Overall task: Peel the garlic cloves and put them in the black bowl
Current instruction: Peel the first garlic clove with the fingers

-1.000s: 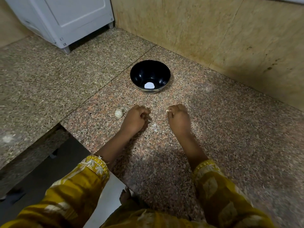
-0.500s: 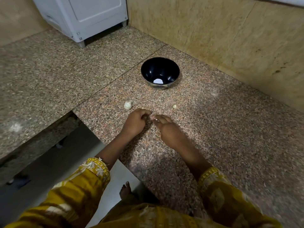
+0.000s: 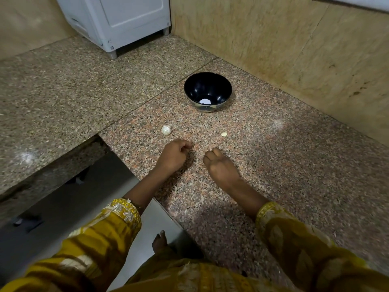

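On the counter (image 3: 294, 165), short of the black bowl (image 3: 208, 91), lie a papery garlic clove (image 3: 166, 130) and a peeled clove (image 3: 223, 134), light, likely slippery, best pinched end-to-end, while the left hand (image 3: 173, 155) and right hand (image 3: 220, 165) sit curled, and I cannot tell what they hold.

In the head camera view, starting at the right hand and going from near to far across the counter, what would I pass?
right hand → small pale garlic clove → black bowl → white appliance
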